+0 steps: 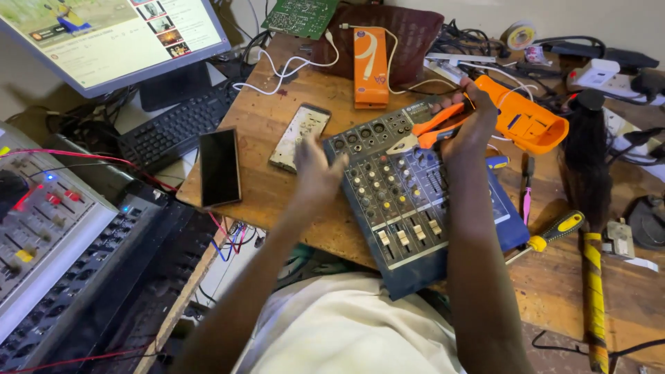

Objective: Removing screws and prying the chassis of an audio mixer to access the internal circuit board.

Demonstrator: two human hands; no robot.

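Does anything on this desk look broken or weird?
Yes. The blue mixer sits crooked and sticks out over the wooden table edge. The remote beside the left hand seems to have its face missing. The right hand holds orange pliers.

Even, soft indoor light, bright glare on the monitor [111, 38] at ten o'clock, left hand [315, 170] motion-blurred near centre, wide-angle bending at the edges, dim shadow at seven o'clock.

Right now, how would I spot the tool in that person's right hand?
Find the blue-grey mixer on the wooden table. At its far edge, the right hand grips pliers. Orange handles and a metal tip mark them out from the yellow-handled screwdriver.
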